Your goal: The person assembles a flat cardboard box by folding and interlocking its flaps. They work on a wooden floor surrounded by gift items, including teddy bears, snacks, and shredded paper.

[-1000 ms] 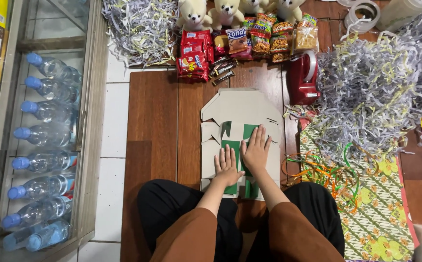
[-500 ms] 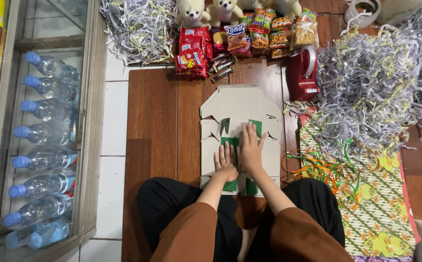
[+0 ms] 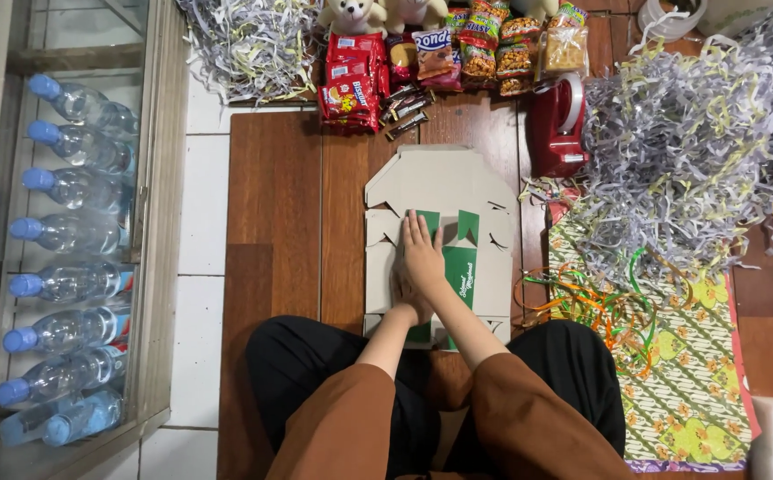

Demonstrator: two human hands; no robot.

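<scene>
Flattened cardboard box blank [image 3: 440, 191] lies on the wooden floor [image 3: 275, 196], pressed under the right hand [image 3: 423, 249], fingers flat together, stacked over the left hand [image 3: 401, 293]. Off-centre pressure risks a crooked crease or torn side tabs; the blank could also be skidded on the smooth floor.

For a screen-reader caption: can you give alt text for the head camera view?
Right hand laid over left hand, pressing a flattened cardboard box on a wooden floor. Snack packets, a red tape dispenser and shredded paper surround it.
</scene>
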